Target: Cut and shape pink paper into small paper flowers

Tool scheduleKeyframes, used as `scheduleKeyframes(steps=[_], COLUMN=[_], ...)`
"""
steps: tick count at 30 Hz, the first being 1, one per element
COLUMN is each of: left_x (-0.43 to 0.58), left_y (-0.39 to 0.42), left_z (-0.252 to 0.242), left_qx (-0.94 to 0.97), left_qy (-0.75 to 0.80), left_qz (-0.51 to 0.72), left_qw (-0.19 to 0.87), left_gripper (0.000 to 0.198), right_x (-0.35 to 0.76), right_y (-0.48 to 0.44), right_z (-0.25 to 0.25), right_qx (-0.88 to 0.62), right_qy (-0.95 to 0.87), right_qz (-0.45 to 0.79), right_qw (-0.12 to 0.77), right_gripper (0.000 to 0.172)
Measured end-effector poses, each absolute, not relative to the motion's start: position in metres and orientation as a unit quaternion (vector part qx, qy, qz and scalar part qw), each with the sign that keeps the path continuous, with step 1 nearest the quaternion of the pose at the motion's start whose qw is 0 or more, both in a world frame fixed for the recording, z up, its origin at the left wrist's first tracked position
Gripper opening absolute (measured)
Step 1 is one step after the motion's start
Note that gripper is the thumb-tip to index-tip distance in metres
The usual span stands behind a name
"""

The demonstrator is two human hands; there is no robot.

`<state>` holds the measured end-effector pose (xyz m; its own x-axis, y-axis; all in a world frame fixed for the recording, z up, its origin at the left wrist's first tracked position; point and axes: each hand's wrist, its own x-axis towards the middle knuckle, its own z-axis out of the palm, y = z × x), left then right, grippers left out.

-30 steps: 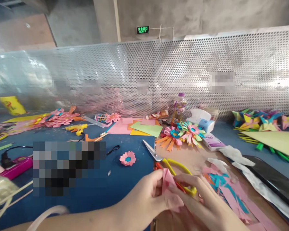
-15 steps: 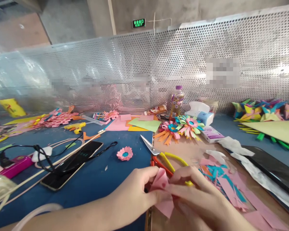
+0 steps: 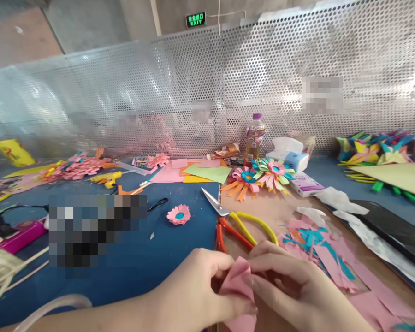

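Note:
Between my two hands is a folded piece of pink paper (image 3: 238,281), low in the middle of the view. My left hand (image 3: 207,290) pinches its left side, the thumb lying across the front. My right hand (image 3: 290,286) grips the upper right edge between thumb and fingers; some of its fingers are hidden. Just beyond the hands lie scissors (image 3: 224,214) with red and yellow handles, blades open and pointing away to the left. A small pink paper flower (image 3: 179,215) with a blue centre sits on the blue tabletop to the left of the scissors.
Pink and blue paper scraps (image 3: 318,249) lie on the brown board at right. Finished paper flowers (image 3: 259,177), a drink bottle (image 3: 254,140) and a tissue pack (image 3: 295,161) stand farther back. At left are a yellow glue gun (image 3: 107,178) and a magenta power strip (image 3: 22,236).
Both hands have come lower and nearer with the pink paper, which is turned and folded differently. More of the scissor handles now shows. The view has tilted slightly.

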<state>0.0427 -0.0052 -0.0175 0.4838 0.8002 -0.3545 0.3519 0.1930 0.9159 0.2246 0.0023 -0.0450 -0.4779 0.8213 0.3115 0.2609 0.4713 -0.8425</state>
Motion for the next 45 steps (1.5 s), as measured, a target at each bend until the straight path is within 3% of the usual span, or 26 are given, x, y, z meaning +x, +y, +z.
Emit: scheduleKeyframes(steps=[5, 14, 25, 33, 45], left_x=[0.042, 0.044, 0.042, 0.042, 0.039], left_y=[-0.003, 0.002, 0.004, 0.006, 0.008], left_z=[-0.012, -0.013, -0.005, -0.01, -0.007], left_qx=[0.628, 0.604, 0.626, 0.618, 0.626], left_qy=[0.493, 0.479, 0.484, 0.482, 0.477], left_qz=[0.209, 0.25, 0.235, 0.247, 0.24], left_qw=[0.565, 0.587, 0.564, 0.57, 0.568], left_gripper=[0.021, 0.027, 0.026, 0.019, 0.017], right_x=[0.226, 0.219, 0.225, 0.223, 0.224], right_y=[0.002, 0.002, 0.001, 0.001, 0.001], right_z=[-0.041, -0.042, -0.03, -0.026, -0.026], right_qx=[-0.382, -0.414, -0.444, -0.439, -0.468], right_qy=[-0.724, -0.634, -0.649, -0.581, -0.548], right_qz=[0.43, 0.517, 0.514, 0.586, 0.594], right_qw=[0.381, 0.4, 0.343, 0.356, 0.357], right_gripper=[0.017, 0.023, 0.026, 0.022, 0.023])
